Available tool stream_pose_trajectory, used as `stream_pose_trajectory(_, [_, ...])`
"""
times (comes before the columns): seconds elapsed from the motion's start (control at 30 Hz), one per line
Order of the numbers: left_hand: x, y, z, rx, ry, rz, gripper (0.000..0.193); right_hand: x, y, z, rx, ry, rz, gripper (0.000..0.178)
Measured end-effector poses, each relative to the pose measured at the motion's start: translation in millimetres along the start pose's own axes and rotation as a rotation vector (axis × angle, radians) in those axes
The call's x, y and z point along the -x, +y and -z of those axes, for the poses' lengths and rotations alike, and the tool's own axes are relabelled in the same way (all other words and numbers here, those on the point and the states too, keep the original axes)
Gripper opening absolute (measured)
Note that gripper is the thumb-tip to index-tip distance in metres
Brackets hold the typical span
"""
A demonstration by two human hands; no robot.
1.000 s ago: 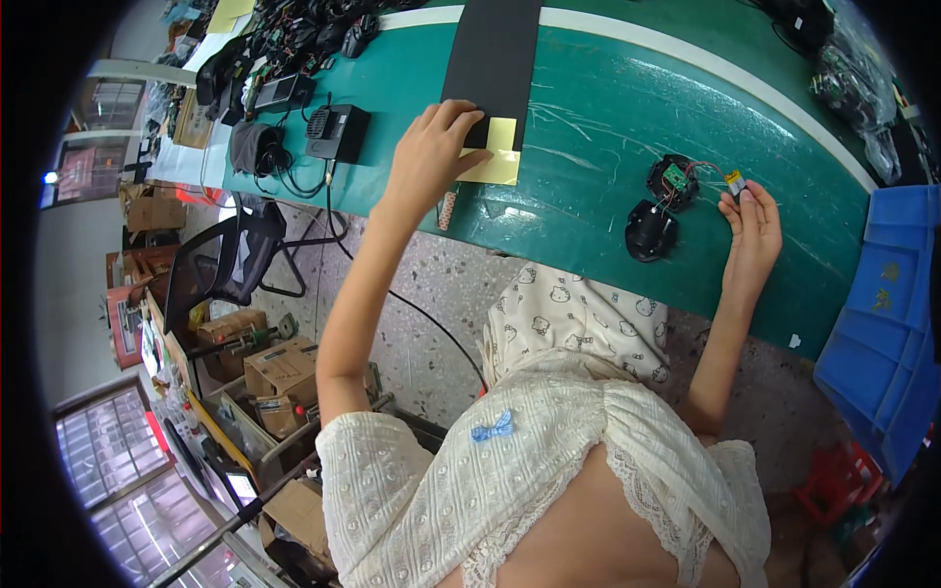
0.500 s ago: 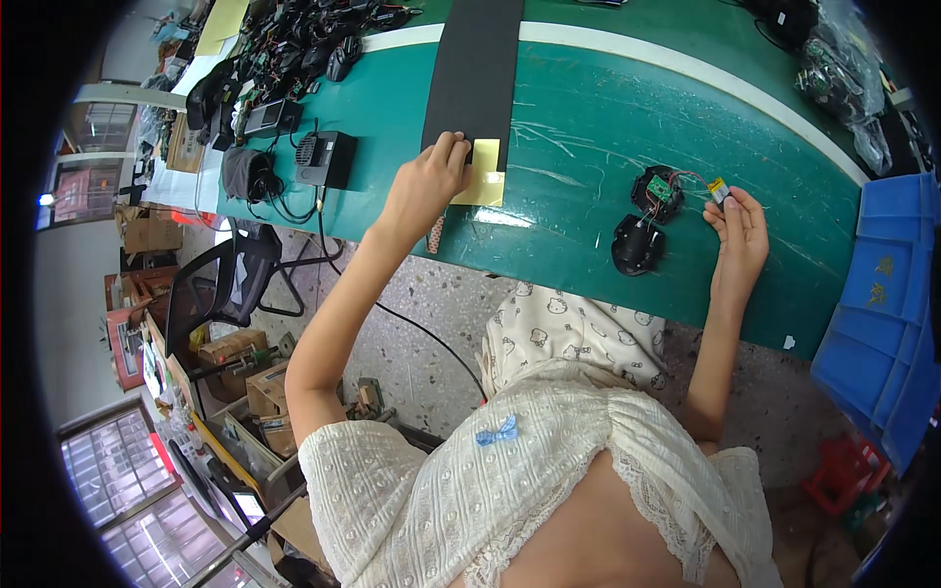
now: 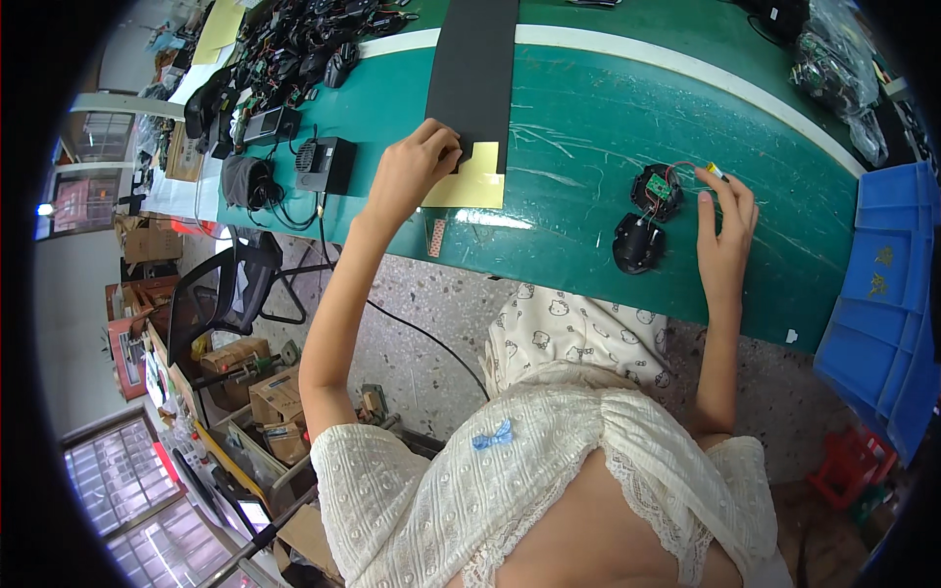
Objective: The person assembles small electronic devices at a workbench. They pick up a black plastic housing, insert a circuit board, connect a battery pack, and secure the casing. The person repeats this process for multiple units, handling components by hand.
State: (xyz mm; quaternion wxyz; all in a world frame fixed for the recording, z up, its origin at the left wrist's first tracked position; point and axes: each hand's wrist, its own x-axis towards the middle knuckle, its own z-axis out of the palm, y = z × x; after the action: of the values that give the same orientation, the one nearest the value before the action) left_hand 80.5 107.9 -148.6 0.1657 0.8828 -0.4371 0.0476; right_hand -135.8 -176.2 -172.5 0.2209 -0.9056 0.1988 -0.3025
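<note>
My left hand [image 3: 417, 167] is closed, thumb and fingertips together, at the edge of a pale yellow sheet [image 3: 480, 186] lying over the near end of a long black strip [image 3: 473, 73]. A dark bit shows at its fingertips, too small to name. My right hand [image 3: 728, 216] has its thumb apart from its fingers. Just beyond its fingertips is a small yellow-and-silver battery [image 3: 716, 171], partly hidden. Thin wires run from there to a round black housing [image 3: 668, 207] with a green circuit board [image 3: 658, 185]. Against it, nearer me, sits a glossy black domed shell [image 3: 637, 245].
At the left stands a black box-shaped device [image 3: 326, 165] with cables. Behind it is a pile of black electronic parts [image 3: 284, 59]. A blue plastic bin [image 3: 877, 304] stands at the right edge. A pink patterned strip [image 3: 437, 238] lies by the table's front edge.
My right hand's fingers have spread and its thumb has come off the battery, which has shifted slightly away from me. My left hand has moved a little left and away; the yellow sheet shows more.
</note>
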Motion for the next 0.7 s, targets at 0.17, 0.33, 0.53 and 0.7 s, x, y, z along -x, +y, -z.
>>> stream_pose_trajectory(0.17, [7,-7,1,0.063,0.033,-0.006,0.008,-5,-77,2,0.302,0.072,0.148,0.03])
stream_pose_trajectory(0.33, [-7,-5,1,0.027,0.014,-0.024,0.01,7,-126,-79,-0.294,-0.348,0.6,0.031])
stream_pose_trajectory(0.53, [-11,-19,7,0.064,-0.049,-0.028,0.008,6,-125,-113,-0.295,-0.505,0.624,0.031])
stream_pose_trajectory(0.7, [-16,-46,16,0.078,0.167,0.05,0.009,13,-126,-112,-0.206,-0.403,0.676,0.03])
